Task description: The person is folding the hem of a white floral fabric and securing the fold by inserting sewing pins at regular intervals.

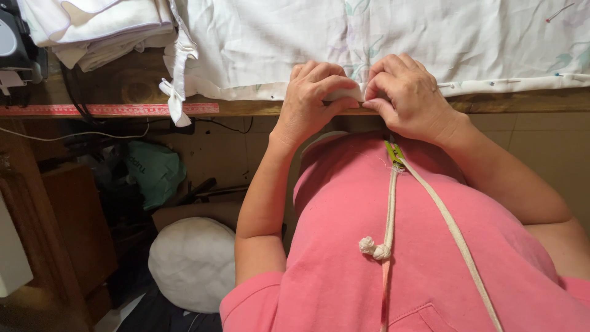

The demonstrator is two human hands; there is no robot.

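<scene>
Your left hand (pixel 316 92) and right hand (pixel 409 92) pinch the folded hem (pixel 345 93) of the white cloth (pixel 369 37). Keep the fold even along the table edge (pixel 522 103).

white floral fabric (pixel 393 37), hem folded

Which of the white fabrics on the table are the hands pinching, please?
The flat, faintly leaf-printed sheet, whose pinned hem both the left hand and right hand grip; the folded plain stack lies untouched at far left.

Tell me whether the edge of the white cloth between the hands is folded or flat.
Folded: the white cloth has its edge turned into a hem, pinched by the left hand and right hand at the table edge.
</scene>
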